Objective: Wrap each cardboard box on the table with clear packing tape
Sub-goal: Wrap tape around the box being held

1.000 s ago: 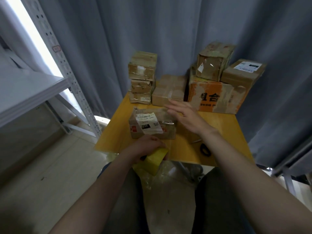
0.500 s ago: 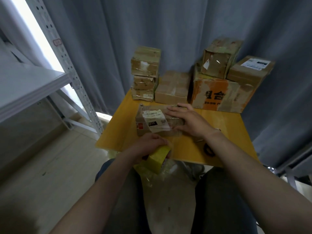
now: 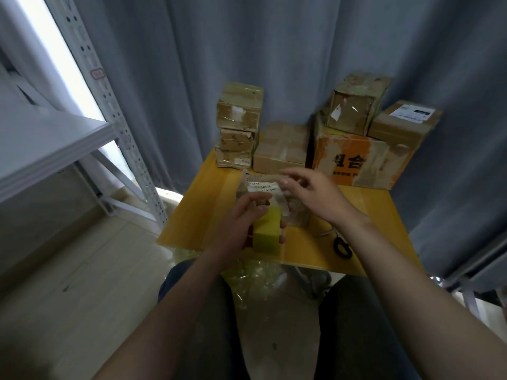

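Here, the left hand (image 3: 244,223) reaches in from the lower left with its forearm angled up toward the tabletop (image 3: 203,218). Its fingers and thumb are curled round a yellow tape roll (image 3: 266,232), which it holds at the near edge, just in front of the labelled box (image 3: 260,187). The right hand (image 3: 315,200) comes in from the lower right on a long, outstretched forearm. It hovers above the same box with the wrist slightly bent, the fingers loosely curled and the fingertips (image 3: 286,182) drawn together over the white label. Motion blur makes it impossible to tell whether they pinch a strip of tape or hold nothing.

The labelled box lies flat near the middle of the tabletop, between the two hands. Black-handled scissors (image 3: 341,246) lie near the front right edge, under the right forearm. Along the back stand a stack of three small boxes (image 3: 237,127), a flat brown box (image 3: 282,149) beside it, and an orange-printed box (image 3: 354,163) carrying two more boxes. Crumpled clear plastic (image 3: 255,272) lies below the front edge.
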Demonstrator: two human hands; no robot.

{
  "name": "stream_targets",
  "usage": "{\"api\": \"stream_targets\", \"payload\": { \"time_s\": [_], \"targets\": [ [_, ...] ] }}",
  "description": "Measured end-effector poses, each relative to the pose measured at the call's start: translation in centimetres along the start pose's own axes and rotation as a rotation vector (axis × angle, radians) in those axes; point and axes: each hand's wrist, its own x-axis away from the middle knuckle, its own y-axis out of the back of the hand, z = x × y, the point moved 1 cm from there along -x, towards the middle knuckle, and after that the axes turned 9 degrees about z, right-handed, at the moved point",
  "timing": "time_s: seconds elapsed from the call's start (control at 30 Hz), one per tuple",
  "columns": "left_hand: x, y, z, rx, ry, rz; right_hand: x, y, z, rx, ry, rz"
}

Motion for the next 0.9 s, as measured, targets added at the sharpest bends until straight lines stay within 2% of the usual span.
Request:
{"api": "stream_targets", "payload": {
  "time_s": [0.07,0.13,0.2,0.3,0.5,0.63,0.77,0.9],
  "targets": [
    [0.0,0.2,-0.4,-0.108,-0.076,-0.044,-0.4,-0.3,2.8,-0.035,-0.048,0.205],
    [-0.1,0.5,-0.8,-0.254,-0.156,-0.099,-0.6,-0.8,4.3,-0.061,-0.055,0.299],
    [-0.2,0.9,-1.3,-0.325,-0.186,-0.15,-1.0,-1.1,4.6,-0.172,-0.048,0.235],
    [-0.5,1.6,-1.5,-0.273,-0.154,-0.181,-1.6,-1.8,4.6,-0.257,-0.027,0.096],
    [-1.5,2.0,-1.9,-0.311,0.07,-0.029,-4.8,-1.9,4.5,-0.207,-0.09,0.002],
    [-0.6,2.9,-2.2,-0.247,0.281,0.072,-8.5,0.2,3.5,-0.335,-0.127,-0.214],
    [-0.4,3.9,-2.0,-0.125,0.473,0.076,-11.8,-0.2,2.4,-0.238,-0.163,-0.121],
    [-0.2,4.3,-2.1,-0.056,0.658,0.143,-14.6,0.0,1.5,-0.29,-0.223,-0.178]
  ]
}}
